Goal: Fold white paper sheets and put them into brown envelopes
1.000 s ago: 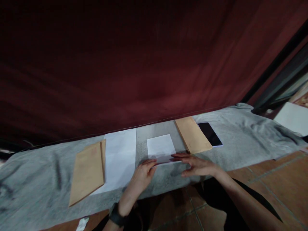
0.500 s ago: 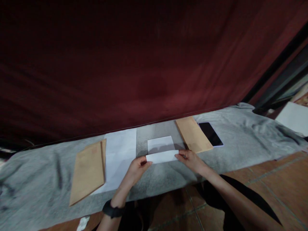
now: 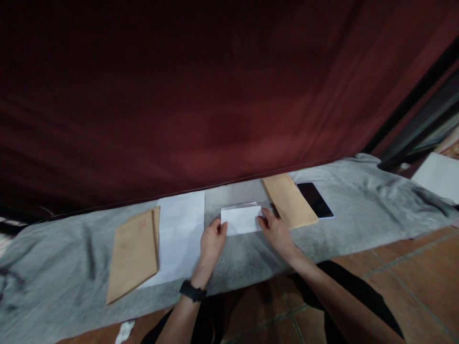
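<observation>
A sheet of white paper, partly folded, lies near the middle of the grey cloth. My left hand pinches its left edge between thumb and fingers. At the opposite edge, my right hand is closed on the paper too. The front flap covers most of the panel behind it, leaving only a thin strip at the back. Close to my right hand is a brown envelope. Left of my left hand lie larger white sheets, partly under more brown envelopes.
A phone with a dark screen rests beside the right-hand envelope. The grey cloth covers a long, narrow surface against a dark red curtain. Tiled floor shows in front, with a crumpled white scrap at lower left.
Both hands have moved away from me, bringing the raised flap of the paper over onto the rear panel. My left wrist has swung to the right.
</observation>
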Motion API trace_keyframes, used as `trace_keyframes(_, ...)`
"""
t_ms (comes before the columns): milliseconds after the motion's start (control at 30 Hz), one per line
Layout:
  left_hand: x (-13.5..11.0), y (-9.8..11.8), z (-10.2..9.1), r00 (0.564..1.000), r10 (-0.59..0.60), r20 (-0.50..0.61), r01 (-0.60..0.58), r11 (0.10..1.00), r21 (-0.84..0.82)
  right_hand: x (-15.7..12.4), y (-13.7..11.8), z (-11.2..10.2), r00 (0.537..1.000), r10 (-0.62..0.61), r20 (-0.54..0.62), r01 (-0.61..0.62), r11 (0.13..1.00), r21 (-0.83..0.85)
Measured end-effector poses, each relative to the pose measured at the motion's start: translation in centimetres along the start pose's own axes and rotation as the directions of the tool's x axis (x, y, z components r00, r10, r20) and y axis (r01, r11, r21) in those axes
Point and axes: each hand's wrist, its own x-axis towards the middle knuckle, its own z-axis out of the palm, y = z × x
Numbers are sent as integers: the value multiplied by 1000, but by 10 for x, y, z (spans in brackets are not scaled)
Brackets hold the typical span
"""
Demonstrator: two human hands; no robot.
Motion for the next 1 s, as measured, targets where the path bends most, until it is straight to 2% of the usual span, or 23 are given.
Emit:
trace_keyframes(167, 0, 16, -2, 994, -104, -12, 104, 959, 263, 3, -7, 2, 999, 35, -23, -36, 998, -56)
trace_keyframes(333, 2, 19, 2, 993, -110, -33, 115, 956, 270, 4, -9, 4, 1000, 30, 11, -29, 998, -49)
trace_keyframes(433, 5, 11, 4, 995, -91, -36, 94, 990, 101, 3, -6, 6, 999, 34, 11, -34, 999, 13)
trace_keyframes(533, 7, 0, 6, 999, -43, -6, 42, 988, -146, 5, 1, 11, 999, 34, -17, -30, 980, 197)
trace_keyframes(600, 8, -6, 6, 999, -14, 33, 22, 965, -261, 9, 7, 13, 999, 35, -37, -18, 921, 388)
trace_keyframes(700, 5, -13, 2, 998, 38, 53, -10, 892, -453, 14, 13, 13, 1000, -16, 1, 12, 769, 639)
trace_keyframes(800, -1, -18, -3, 994, 99, 44, -62, 854, -517, 13, 16, 8, 993, -90, 70, 10, 681, 732)
trace_keyframes(900, -8, -22, -9, 967, 195, 166, -90, 866, -491, 5, 16, -4, 972, -189, 139, 36, 707, 706)
trace_keyframes(1000, -14, -27, -15, 914, 248, 320, -92, 898, -431, -4, 19, -19, 920, -270, 283, 58, 809, 585)
